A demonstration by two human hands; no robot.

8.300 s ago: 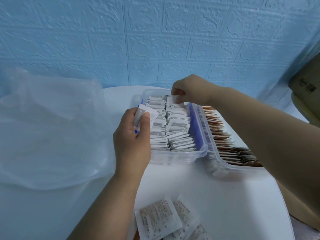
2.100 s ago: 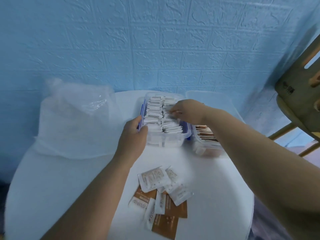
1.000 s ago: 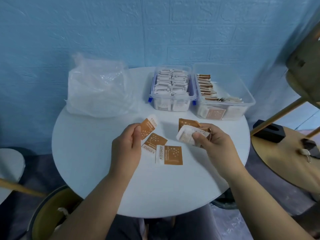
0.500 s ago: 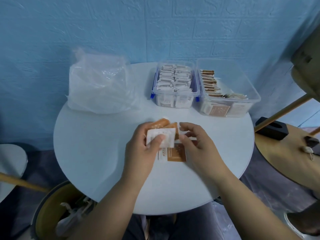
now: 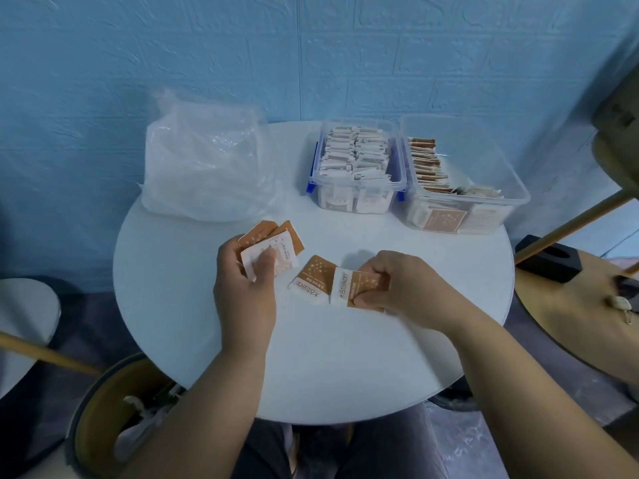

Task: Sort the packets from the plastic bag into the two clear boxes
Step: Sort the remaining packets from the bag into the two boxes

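Left hand grips a small fan of packets just left of the centre of the round white tabletop. Its thumb presses on a white printed packet at the front, and two brown ones stick out behind it toward 12 o'clock. Right hand, just right of centre, has its fingers curled and pinches the right end of a brown packet, thumb on top; I cannot tell whether the packet lies flat on the tabletop or is slightly lifted. A second brown packet lies loose between the two hands, its white end turned toward 7 o'clock and its edge touching or just overlapping the pinched one. The plastic bag sits crumpled at about 10 o'clock near the tabletop's rim; what it holds cannot be made out. Two clear boxes stand side by side, touching, at the far edge. The left clear box, at about 12 o'clock, has blue latches and is packed with rows of white packets standing on edge. The right clear box, at about 2 o'clock, holds a row of brown packets along its left side and a few lying at its near end. Behind the tabletop stands a blue brick-patterned wall.
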